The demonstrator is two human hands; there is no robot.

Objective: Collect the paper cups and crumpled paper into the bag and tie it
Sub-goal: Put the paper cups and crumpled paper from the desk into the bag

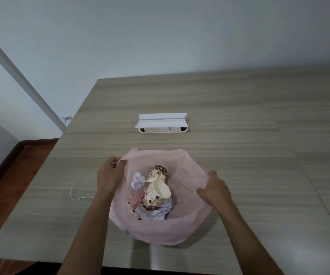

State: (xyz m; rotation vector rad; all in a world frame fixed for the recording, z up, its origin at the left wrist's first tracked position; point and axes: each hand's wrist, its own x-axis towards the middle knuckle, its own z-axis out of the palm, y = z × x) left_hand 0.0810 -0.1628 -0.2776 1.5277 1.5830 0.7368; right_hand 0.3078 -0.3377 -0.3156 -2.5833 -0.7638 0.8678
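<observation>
A thin pink plastic bag [160, 231] stands open on the wooden table [239, 120]. Inside lie two paper cups with a coffee-bean print, one further back [158, 172] and one nearer with its mouth up [156, 195]. A third flattened cup [133, 211] rests by the bag's left wall. Crumpled white paper sits at the left [138, 180] and under the cups [160, 212]. My left hand [109, 173] pinches the bag's left rim. On the right rim, my right hand [214, 188] grips the plastic.
A white power strip box [162, 124] with its lid raised sits behind the bag. A thin white string [76, 195] lies on the table left of my left arm. The table's left edge drops to a reddish wooden floor [21, 171].
</observation>
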